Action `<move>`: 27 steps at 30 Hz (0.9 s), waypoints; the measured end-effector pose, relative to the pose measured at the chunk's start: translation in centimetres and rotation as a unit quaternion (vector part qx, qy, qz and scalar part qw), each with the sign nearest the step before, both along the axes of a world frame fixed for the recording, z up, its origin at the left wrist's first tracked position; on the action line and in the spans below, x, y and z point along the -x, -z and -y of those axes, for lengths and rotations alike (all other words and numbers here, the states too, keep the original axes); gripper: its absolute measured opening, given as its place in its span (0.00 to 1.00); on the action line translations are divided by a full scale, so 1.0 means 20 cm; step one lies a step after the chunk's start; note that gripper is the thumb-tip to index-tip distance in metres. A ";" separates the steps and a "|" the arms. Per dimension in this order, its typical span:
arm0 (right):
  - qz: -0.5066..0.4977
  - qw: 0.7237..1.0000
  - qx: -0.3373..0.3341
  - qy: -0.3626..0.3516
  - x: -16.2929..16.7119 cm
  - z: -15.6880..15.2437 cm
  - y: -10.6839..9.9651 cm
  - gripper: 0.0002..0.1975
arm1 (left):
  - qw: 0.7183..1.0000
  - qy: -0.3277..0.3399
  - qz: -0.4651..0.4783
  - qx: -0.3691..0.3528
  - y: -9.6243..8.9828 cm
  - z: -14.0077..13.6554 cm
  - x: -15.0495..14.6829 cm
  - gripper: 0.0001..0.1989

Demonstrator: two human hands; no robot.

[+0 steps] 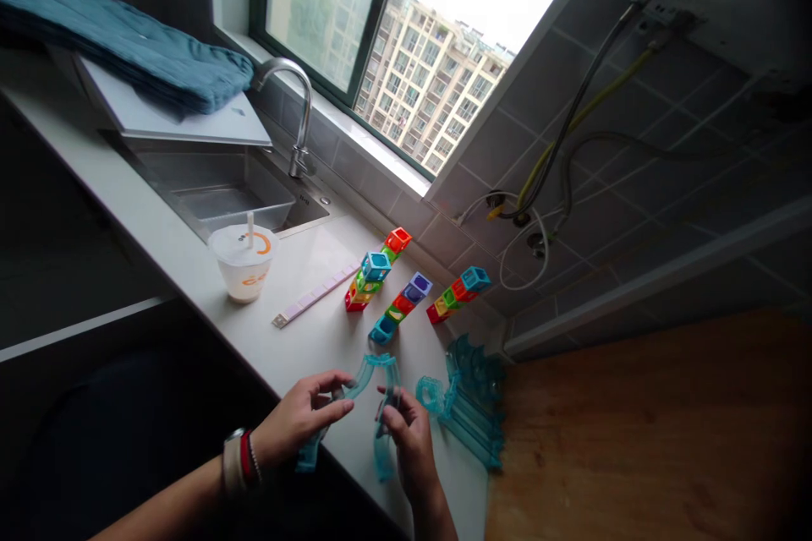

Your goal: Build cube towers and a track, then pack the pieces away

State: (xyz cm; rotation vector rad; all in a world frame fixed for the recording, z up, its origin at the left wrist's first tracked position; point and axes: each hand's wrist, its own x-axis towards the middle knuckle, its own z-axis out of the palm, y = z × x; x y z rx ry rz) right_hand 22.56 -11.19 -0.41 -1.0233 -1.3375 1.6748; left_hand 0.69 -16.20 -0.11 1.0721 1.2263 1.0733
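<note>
The person at the table (pixel 304 347) is working just in front of the purple-topped block stack (pixel 402 308), which I am taking as my landmark. Nearer the person than that stack, two curved translucent teal strips (pixel 359 383) are hanging from the hands, their upper ends meeting close to its base. Whether those ends are locked together or merely touching, I cannot tell.

The left hand (pixel 304 416) is pinching one strip, thumb and fingers clamped about its middle; the right hand (pixel 406 438) is gripping the other, thumb pressing on its side. To the stack's right, more teal pieces (pixel 473 423) are lying in a heap, and a cup (pixel 243 266) is standing well to its left.

To my eye, the hands are handling that joint, so good work is calling for a grip nearer the meeting ends, level edges and an even, gentle squeeze rather than a twist. The left strip's lower end is hanging past the table's edge, so a firm hold is mattering there, and the elbows are needing room so the stack isn't getting knocked.
</note>
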 end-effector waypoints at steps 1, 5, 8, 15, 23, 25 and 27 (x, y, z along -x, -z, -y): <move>0.002 1.000 -0.001 0.016 -0.02 -0.02 0.01 0.25 | 1.000 -0.003 0.007 0.011 0.00 0.00 0.02 0.25; 0.011 0.998 0.022 0.055 -0.10 -0.09 0.02 0.25 | 0.998 -0.021 0.042 0.032 0.01 -0.02 0.09 0.25; -0.015 0.992 0.035 0.118 -0.13 -0.15 0.00 0.23 | 0.990 -0.078 0.115 0.035 0.04 -0.04 0.13 0.27; 0.007 0.980 -0.055 0.192 -0.11 -0.44 0.05 0.28 | 0.983 -0.139 0.117 -0.005 0.08 -0.16 0.19 0.29; 0.024 0.968 -0.138 0.207 0.03 -0.79 0.14 0.31 | 0.990 -0.120 0.069 -0.038 0.18 -0.28 0.19 0.28; 0.031 0.968 -0.148 0.202 0.05 -0.83 0.15 0.31 | 0.991 -0.111 0.065 -0.042 0.21 -0.27 0.21 0.27; 0.038 0.967 -0.154 0.197 0.05 -0.85 0.17 0.31 | 0.991 -0.107 0.067 -0.044 0.23 -0.27 0.22 0.26</move>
